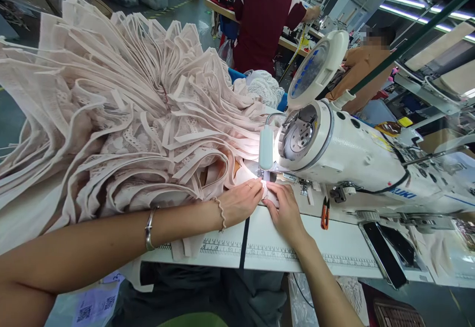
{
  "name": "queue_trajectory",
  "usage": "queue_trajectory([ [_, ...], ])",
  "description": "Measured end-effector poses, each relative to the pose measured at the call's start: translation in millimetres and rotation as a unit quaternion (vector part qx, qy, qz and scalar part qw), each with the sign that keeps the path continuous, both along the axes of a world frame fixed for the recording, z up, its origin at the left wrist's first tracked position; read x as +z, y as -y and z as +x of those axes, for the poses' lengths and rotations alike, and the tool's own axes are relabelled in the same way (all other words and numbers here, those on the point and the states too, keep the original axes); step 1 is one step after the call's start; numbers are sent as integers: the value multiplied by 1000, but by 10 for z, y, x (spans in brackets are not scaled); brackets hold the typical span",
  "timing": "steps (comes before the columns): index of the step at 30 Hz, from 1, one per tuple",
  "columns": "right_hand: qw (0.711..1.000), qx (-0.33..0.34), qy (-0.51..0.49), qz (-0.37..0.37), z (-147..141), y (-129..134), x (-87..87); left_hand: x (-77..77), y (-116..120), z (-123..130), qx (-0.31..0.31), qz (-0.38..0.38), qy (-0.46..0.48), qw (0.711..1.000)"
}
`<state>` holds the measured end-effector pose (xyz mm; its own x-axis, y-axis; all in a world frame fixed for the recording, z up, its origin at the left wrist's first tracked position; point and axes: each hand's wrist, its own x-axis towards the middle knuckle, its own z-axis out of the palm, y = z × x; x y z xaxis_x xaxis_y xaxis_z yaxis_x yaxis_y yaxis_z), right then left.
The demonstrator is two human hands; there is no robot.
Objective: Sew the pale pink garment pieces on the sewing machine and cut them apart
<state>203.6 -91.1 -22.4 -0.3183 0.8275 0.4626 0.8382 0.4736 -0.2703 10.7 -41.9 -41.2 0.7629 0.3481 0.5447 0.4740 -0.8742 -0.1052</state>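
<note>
A pale pink fabric piece [272,197] lies by the needle area of a white sewing machine [356,154], lit by a small lamp [266,148]. My left hand [241,202] comes in from the left, its fingers closed together on the fabric's edge. From the right, my right hand [285,210] pinches the same piece between thumb and fingers. The fingertips of both hands nearly meet just below the presser foot, and the needle itself is hidden. Beside my left arm rises a large heap of pale pink lace-trimmed garments [148,119].
Orange-handled thread snips [325,214] lie right of my right hand. A black phone [384,255] rests near the table's front edge, which carries a printed ruler [267,254]. Behind the machine are a round magnifier [315,72], white lace [264,87] and two people.
</note>
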Motion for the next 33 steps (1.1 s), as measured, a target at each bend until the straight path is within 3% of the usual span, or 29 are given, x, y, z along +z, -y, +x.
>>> queue_trajectory([
  [6, 998, 7, 49, 35, -99, -21, 27, 22, -10, -15, -8, -52, 6, 999],
  [11, 983, -74, 137, 93, -199, -57, 79, 169, -127, -72, 34, -60, 13, 998],
  [17, 963, -46, 232, 128, -141, -119, 82, 189, -152, -38, -28, -18, -17, 999],
  [21, 964, -69, 236, 103, -76, -152, 16, 149, -59, 19, -32, -28, -4, 999],
  [26, 966, -127, 219, 47, -64, -158, -66, 215, 6, 50, 3, -28, -40, 999],
  [33, 971, -136, 198, 4, -63, -149, -40, 232, -26, 51, -3, -17, -83, 996],
])
